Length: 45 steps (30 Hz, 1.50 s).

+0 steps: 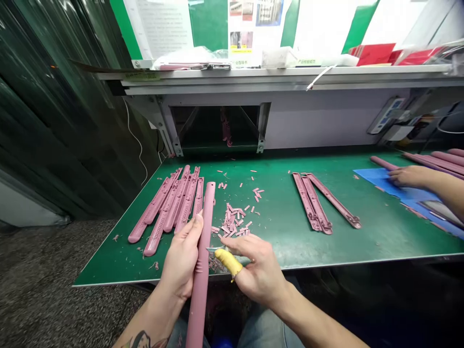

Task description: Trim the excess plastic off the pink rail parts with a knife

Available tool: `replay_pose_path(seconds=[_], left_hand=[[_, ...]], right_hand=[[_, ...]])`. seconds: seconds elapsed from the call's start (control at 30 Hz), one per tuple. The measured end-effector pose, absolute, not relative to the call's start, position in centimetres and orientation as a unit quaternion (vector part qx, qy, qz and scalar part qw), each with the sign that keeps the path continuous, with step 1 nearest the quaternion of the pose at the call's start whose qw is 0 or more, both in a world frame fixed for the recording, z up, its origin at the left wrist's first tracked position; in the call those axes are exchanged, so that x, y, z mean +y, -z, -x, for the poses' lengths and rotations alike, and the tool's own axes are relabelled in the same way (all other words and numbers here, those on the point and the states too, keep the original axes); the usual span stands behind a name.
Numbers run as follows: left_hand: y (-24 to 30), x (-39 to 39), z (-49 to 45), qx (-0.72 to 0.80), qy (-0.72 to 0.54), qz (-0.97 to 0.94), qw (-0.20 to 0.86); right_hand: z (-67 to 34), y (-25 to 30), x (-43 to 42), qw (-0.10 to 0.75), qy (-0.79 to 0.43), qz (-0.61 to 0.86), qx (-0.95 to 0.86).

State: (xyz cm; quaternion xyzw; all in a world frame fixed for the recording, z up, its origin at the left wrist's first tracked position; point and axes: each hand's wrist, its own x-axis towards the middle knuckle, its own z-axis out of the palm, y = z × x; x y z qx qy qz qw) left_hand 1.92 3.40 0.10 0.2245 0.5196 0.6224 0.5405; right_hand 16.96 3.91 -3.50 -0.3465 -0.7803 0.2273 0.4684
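The left hand (180, 256) is gripping a pink plastic bar (200, 251) upright at six o'clock; the right hand (259, 273), one finger wearing a yellow cot (228, 262), is pinching a small blade (213, 249) just beside the bar, keeping it close and steady.

The one head-worn view looks forward and down from just above and behind the left hand (180, 256) and right hand (261, 273). They sit close in the lower foreground, with the green desk (282, 212) reaching away beyond them and a shelf (275, 72) along the top.
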Motion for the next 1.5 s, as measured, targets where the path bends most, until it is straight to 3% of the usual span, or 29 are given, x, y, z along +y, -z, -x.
replay_pose_path(seconds=[0.4, 0.53, 0.7, 0.97, 1.3, 1.5], left_hand=[[-0.1, 0.9, -3.9, 0.491, -0.573, -0.233, 0.613], [0.6, 0.1, -3.4, 0.461, -0.566, -0.275, 0.626], [1.6, 0.5, -2.1, 0.544, -0.530, -0.309, 0.572], [3.6, 0.7, -1.7, 0.455, -0.565, -0.235, 0.647], [2.9, 2.0, -1.8, 0.414, -0.622, -0.227, 0.625], [1.9, 6.5, -0.3, 0.388, -0.685, -0.227, 0.573]], right_hand=[[-19.1, -0.3, 9.6, 0.545, -0.153, 0.407, -0.717], [-20.2, -0.9, 10.6, 0.557, -0.198, 0.395, -0.704], [-19.4, 0.2, 9.1, 0.424, -0.215, 0.370, -0.798], [-17.4, 0.2, 9.0, 0.229, -0.027, 0.427, -0.874], [-17.1, 0.2, 6.2, 0.197, -0.009, 0.362, -0.911], [-15.0, 5.9, -3.2, 0.149, -0.073, 0.204, -0.965]])
